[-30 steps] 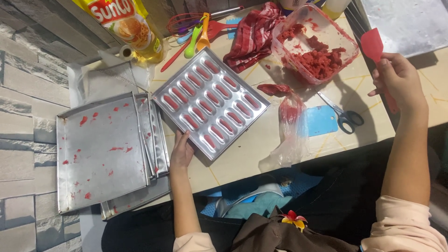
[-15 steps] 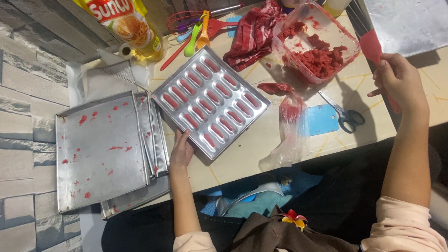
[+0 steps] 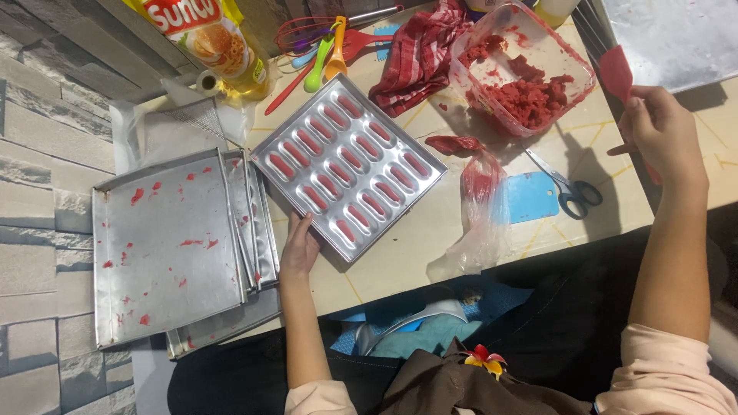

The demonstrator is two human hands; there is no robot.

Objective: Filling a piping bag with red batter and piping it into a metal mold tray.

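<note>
My left hand grips the near corner of a metal mould tray whose oval cavities hold red batter. My right hand is closed around a red spatula, held above the counter's right side beside a clear plastic container with red batter in it. A plastic piping bag smeared with red lies between the two hands.
A stack of flat metal trays spotted red sits at the left. Scissors and a blue scraper lie near the bag. A red cloth, coloured utensils and an oil pouch are at the back.
The view has shifted slightly; my right hand with the spatula has drifted a little. My left hand stays on the mould tray.
</note>
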